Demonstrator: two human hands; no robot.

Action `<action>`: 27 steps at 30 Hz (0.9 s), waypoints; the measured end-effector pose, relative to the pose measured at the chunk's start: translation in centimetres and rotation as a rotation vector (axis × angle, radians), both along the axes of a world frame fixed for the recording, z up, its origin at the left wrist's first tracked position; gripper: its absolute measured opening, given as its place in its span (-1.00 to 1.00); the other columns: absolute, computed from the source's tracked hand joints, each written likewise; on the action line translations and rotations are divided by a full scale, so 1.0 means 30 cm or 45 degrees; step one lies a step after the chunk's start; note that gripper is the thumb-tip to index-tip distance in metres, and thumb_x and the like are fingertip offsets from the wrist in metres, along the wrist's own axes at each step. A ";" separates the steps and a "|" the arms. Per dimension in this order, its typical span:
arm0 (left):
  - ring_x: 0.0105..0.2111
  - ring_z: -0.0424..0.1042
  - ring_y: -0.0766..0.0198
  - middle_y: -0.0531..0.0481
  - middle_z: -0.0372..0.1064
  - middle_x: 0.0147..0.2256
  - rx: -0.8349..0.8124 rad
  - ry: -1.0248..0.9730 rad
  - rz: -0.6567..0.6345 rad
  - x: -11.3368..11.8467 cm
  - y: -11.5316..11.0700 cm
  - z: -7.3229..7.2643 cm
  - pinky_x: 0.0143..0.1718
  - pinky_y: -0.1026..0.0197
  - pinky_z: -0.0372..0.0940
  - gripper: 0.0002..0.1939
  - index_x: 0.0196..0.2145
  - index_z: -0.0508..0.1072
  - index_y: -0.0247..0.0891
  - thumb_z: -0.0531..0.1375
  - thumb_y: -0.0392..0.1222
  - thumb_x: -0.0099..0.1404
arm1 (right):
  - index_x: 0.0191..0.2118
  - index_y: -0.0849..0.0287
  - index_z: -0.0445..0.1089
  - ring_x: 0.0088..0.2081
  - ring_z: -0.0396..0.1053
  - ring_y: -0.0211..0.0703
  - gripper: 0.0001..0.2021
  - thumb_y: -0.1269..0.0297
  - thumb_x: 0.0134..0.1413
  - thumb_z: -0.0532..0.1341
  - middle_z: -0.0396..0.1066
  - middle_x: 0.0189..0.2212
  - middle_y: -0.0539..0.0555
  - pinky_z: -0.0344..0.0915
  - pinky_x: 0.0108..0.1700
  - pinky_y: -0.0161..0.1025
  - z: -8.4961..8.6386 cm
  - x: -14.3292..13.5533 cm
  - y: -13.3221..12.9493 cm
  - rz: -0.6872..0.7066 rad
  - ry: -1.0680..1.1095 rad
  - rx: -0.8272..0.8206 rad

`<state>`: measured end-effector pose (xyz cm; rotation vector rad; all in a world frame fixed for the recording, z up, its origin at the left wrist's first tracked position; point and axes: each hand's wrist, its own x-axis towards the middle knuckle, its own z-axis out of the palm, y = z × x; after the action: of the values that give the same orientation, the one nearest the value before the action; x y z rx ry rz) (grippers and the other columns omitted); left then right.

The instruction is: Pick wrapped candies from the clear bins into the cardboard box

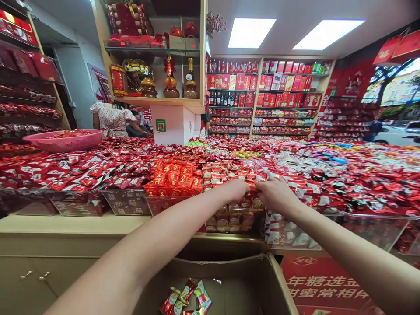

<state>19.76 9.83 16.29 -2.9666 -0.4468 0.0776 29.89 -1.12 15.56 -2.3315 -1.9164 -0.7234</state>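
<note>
Both my arms reach forward over a long counter heaped with red wrapped sweets. My left hand [236,190] and my right hand [274,193] rest side by side on the small sweet packets [249,202] in a clear plastic bin [229,221] at the counter's front. The fingers of both hands curl down into the packets, so what they grip is hidden. Below my arms stands an open cardboard box [262,284] with a few red sweet packets [185,299] at its bottom.
More clear bins [126,202] of sweets line the counter edge. A pink basin [62,140] sits at the back left, near a person in a patterned top [111,119]. Shelves of red gift boxes [278,94] cover the far wall. A beige cabinet [49,267] lies lower left.
</note>
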 end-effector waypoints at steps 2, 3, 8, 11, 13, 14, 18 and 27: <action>-0.35 0.40 0.30 0.03 0.44 -0.38 0.005 0.046 -0.007 0.008 -0.004 0.010 -0.29 0.15 0.31 -0.86 -0.34 0.42 -0.31 0.16 -0.20 0.13 | -0.41 0.18 0.35 -0.25 0.31 0.00 -0.82 0.38 -0.05 0.00 0.46 -0.44 0.17 0.00 -0.27 -0.13 -0.009 0.005 0.000 0.020 -0.010 -0.038; -0.36 0.40 0.30 0.04 0.44 -0.39 0.009 0.064 -0.013 0.010 -0.005 0.014 -0.30 0.15 0.31 -0.86 -0.35 0.42 -0.31 0.17 -0.21 0.12 | -0.41 0.18 0.35 -0.25 0.31 0.00 -0.82 0.38 -0.06 0.01 0.46 -0.44 0.17 0.00 -0.26 -0.12 -0.010 0.007 0.000 0.024 -0.014 -0.040; -0.34 0.39 0.31 0.04 0.43 -0.36 0.028 0.094 -0.065 0.015 0.011 0.026 -0.27 0.15 0.30 -0.87 -0.34 0.42 -0.31 0.18 -0.24 0.11 | -0.41 0.18 0.34 -0.24 0.29 0.00 -0.81 0.37 -0.03 -0.01 0.47 -0.45 0.15 -0.03 -0.27 -0.13 0.006 0.004 -0.012 -0.049 -0.077 0.150; -0.34 0.39 0.31 0.04 0.44 -0.37 0.025 0.099 -0.066 0.019 0.026 0.021 -0.26 0.16 0.29 -0.86 -0.34 0.42 -0.30 0.19 -0.24 0.10 | -0.41 0.21 0.35 -0.27 0.29 0.00 -0.82 0.38 -0.04 0.00 0.46 -0.46 0.18 -0.03 -0.25 -0.11 -0.005 -0.012 -0.018 -0.027 -0.128 0.155; -0.34 0.39 0.32 0.04 0.44 -0.38 0.020 0.105 -0.058 0.020 0.028 0.019 -0.27 0.17 0.29 -0.86 -0.33 0.43 -0.30 0.19 -0.25 0.10 | -0.42 0.22 0.36 -0.29 0.30 0.01 -0.81 0.40 -0.04 0.00 0.46 -0.47 0.21 -0.02 -0.24 -0.09 -0.025 -0.024 -0.016 0.026 -0.141 0.099; -0.35 0.39 0.32 0.04 0.44 -0.38 0.017 0.109 -0.055 0.020 0.027 0.019 -0.28 0.18 0.29 -0.86 -0.33 0.43 -0.29 0.19 -0.25 0.10 | -0.42 0.23 0.36 -0.29 0.30 0.02 -0.81 0.41 -0.04 0.00 0.46 -0.47 0.21 -0.02 -0.24 -0.08 -0.036 -0.028 -0.013 0.046 -0.142 0.070; -0.36 0.40 0.31 0.04 0.44 -0.38 0.027 0.112 -0.055 0.016 0.015 0.024 -0.30 0.17 0.30 -0.85 -0.33 0.43 -0.30 0.20 -0.25 0.09 | -0.41 0.21 0.37 -0.29 0.33 0.03 -0.79 0.42 -0.08 -0.01 0.46 -0.46 0.21 0.00 -0.23 -0.06 -0.053 -0.026 0.002 0.051 -0.040 -0.104; -0.32 0.41 0.23 -0.05 0.46 -0.34 0.071 -0.041 -0.050 -0.031 0.007 0.009 -0.36 0.20 0.26 -0.78 -0.33 0.43 -0.26 0.11 -0.09 0.13 | -0.35 0.23 0.28 -0.31 0.35 0.01 -0.83 0.34 -0.02 -0.01 0.44 -0.46 0.20 -0.02 -0.28 -0.16 0.005 -0.013 -0.022 -0.076 -0.068 0.145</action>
<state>18.84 10.06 16.55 -2.9237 -0.3883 0.0135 29.50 -1.80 15.72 -2.3328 -1.7810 -0.8839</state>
